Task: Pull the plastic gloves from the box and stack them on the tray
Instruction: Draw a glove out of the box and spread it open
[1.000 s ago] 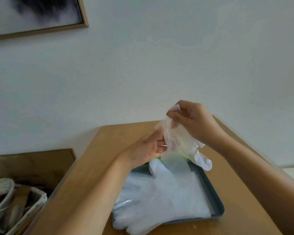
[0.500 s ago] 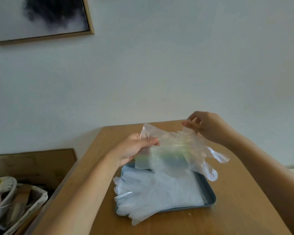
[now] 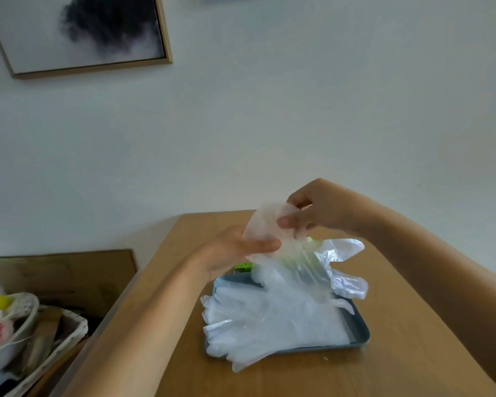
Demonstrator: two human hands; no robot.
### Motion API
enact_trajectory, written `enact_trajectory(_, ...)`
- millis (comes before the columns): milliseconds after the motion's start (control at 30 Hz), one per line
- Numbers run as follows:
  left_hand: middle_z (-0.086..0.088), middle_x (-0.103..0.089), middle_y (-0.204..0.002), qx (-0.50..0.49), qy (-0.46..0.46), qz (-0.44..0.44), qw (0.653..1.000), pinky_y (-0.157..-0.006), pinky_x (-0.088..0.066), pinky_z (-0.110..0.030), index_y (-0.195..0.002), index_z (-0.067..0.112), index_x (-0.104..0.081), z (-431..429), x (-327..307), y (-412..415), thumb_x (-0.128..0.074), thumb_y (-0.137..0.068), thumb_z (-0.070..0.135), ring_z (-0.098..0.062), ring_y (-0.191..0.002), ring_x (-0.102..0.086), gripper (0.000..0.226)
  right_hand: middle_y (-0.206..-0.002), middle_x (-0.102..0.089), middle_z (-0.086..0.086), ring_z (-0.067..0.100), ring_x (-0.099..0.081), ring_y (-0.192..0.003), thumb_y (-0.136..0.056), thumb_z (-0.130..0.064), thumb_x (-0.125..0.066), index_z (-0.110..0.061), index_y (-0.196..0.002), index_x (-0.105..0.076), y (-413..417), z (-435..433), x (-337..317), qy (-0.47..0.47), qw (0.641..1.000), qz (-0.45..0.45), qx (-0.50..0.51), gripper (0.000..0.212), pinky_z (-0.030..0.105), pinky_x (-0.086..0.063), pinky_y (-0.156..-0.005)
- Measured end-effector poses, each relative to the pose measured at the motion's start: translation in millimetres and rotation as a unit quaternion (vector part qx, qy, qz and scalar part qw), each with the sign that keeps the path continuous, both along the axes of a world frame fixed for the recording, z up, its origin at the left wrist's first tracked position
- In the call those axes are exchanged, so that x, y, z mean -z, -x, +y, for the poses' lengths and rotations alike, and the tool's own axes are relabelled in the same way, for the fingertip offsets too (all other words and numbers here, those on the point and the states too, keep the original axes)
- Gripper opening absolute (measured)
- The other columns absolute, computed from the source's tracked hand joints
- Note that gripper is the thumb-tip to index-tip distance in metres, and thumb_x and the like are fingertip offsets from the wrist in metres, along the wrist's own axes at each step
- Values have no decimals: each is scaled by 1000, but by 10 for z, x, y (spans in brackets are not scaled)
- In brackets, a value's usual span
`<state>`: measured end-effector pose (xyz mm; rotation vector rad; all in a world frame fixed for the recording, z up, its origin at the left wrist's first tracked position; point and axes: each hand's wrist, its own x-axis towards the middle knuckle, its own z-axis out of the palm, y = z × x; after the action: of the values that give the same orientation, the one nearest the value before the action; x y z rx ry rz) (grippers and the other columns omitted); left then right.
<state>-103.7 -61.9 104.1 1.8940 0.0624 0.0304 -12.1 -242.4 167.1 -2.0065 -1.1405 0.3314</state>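
Your left hand (image 3: 241, 250) and right hand (image 3: 312, 210) have drawn closer, both pinching the thin clear plastic glove (image 3: 304, 262) above the grey rectangular tray (image 3: 360, 329); lower it onto the stack next

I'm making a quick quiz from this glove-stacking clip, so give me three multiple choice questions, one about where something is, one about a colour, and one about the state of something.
1. Where does the stack of gloves lie?
A. On the tray
B. On the floor
C. In the basket

2. What colour is the tray?
A. Red
B. Grey-blue
C. Yellow

3. How is the loose glove held?
A. Lying flat, untouched
B. Pinched by both hands above the tray
C. Held by one hand only

Answers:
1. A, the pile rests in the tray on the table, fingers spilling over its near left edge.
2. B, its bare rim shows grey-blue.
3. B, the left hand and right hand both grip its cuff end while it hangs down.
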Motion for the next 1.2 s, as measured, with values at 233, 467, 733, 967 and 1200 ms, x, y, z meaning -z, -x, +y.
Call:
enact_trajectory(233, -7, -68, -80, 35, 171, -12, 985, -75, -53, -29, -85, 6, -69, 197, 124, 59, -89, -59, 33, -16, -72, -66, 42, -72, -69, 8, 16, -69, -66, -87, -1, -64, -4, -81, -65, 28, -206, 201, 85, 986, 130, -67, 7, 20, -54, -64)
enact_trajectory(467, -12, -61, -86, 123, -104, 117, 980, -66, -45, -28, -87, 7, -69, 316, -281, 75, -78, -71, 25, -23, -76, -57, 25, -100, -73, 2, 14, -69, -92, -83, -35, -66, -11, -111, -67, 168, -19, 391, 23, 979, 187, -78, 37, 27, -55, -85)
enact_trajectory(733, 1, -68, -73, 102, -205, 233, 945, -68, -51, -21, -79, 10, -68, 542, -121, -192, -70, -84, 16, -12, -70, -63, 8, -47, -55, -5, 10, -52, -38, -96, -8, -52, -7, -76, -57, 54, 82, 902, -55, 986, 142, 70, 21, 20, -45, -46)
enact_trajectory(967, 4, -62, -63, 86, -183, 286, 937, -55, -43, -20, -74, 15, -67, 586, 414, -431, -70, -85, 17, -8, -54, -55, 12, -57, -51, 0, 4, -44, -32, -95, -12, -47, -11, -74, -48, -298, 5, 1357, 103, 988, 9, 114, 21, 17, -39, -41)
enact_trajectory(1200, 4, -60, -68, 54, -325, 308, 892, -52, -42, -16, -75, 21, -64, 541, 578, -550, -77, -80, 30, -9, -60, -54, 17, -70, -54, -11, 15, -55, -74, -94, -21, -51, -19, -86, -58, -531, -27, 1610, 137, 978, -103, 119, 11, 27, -41, -66)
